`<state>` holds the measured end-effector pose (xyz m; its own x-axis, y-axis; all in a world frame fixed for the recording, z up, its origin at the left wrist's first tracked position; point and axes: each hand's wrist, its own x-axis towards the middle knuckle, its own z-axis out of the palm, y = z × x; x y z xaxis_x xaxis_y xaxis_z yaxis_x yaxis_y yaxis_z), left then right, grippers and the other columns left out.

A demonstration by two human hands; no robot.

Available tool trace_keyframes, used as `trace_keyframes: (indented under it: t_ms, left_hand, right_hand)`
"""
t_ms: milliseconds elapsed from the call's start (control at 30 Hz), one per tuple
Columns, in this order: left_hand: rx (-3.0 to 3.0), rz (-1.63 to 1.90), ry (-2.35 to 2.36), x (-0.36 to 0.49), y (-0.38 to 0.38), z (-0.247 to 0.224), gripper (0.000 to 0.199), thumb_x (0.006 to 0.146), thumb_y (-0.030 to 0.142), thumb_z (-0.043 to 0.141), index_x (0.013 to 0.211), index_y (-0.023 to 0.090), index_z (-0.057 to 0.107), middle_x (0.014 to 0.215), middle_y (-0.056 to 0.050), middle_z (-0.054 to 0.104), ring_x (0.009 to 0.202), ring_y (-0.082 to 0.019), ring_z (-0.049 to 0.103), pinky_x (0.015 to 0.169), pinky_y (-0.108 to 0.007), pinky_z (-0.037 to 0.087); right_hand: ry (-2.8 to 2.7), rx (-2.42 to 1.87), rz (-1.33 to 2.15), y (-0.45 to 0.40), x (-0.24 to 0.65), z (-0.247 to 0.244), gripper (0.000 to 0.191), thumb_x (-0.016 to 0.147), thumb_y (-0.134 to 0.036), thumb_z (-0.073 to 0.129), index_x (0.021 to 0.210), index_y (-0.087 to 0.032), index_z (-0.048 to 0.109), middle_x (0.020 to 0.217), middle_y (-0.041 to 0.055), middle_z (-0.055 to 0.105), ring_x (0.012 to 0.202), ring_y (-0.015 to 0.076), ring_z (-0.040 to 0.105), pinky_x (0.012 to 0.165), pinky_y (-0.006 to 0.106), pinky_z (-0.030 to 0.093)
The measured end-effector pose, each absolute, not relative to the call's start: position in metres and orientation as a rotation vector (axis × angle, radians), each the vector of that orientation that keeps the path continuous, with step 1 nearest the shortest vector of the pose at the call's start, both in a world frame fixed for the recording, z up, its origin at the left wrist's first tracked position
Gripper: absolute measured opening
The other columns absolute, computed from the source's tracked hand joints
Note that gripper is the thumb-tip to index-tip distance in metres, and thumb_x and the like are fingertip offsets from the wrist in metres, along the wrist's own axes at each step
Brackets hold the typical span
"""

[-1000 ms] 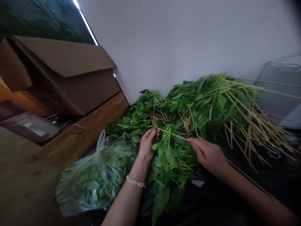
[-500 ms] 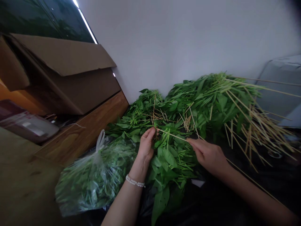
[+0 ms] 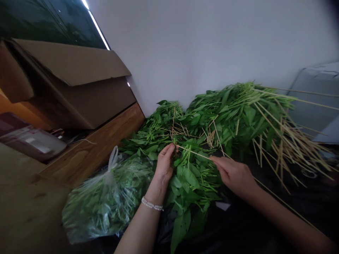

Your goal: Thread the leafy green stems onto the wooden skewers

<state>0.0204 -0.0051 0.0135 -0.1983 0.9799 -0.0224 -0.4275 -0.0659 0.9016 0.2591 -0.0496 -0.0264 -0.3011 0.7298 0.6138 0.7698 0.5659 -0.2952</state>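
My right hand is closed round a long thin bamboo skewer, whose rear end runs back past my forearm. The skewer's far tip meets my left hand, where thumb and fingers pinch a small green stem. My left fingers partly hide that stem and the tip. Below the skewer lies a pile of leafy green cuttings, stems pointing right. A white beaded bracelet circles my left wrist.
A tied clear plastic bag of greens sits left. Behind are heaped leafy stems, many on bamboo skewers sticking out right. A cardboard box rests on a wooden ledge. A pale wall rises behind; black sheeting lies below.
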Motion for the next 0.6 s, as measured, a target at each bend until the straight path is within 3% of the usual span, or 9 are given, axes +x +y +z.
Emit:
trace_keyframes:
  t_ms: [600]
  left_hand:
    - [0.791,1.552,1.051,0.0206,-0.0045,0.0147,0.028,0.058,0.032,0.083,0.078,0.015,0.073,0.071,-0.001,0.068,0.061,-0.009,0.057,0.058,-0.020,0.043]
  right_hand:
    - [-2.077,-1.237,-0.069,-0.0520,0.2578,-0.0254,0.035,0.092,-0.017,0.040,0.117,-0.022,0.063,0.092,0.0043,0.070,0.080,0.0164,0.067,0.072,0.026,0.050]
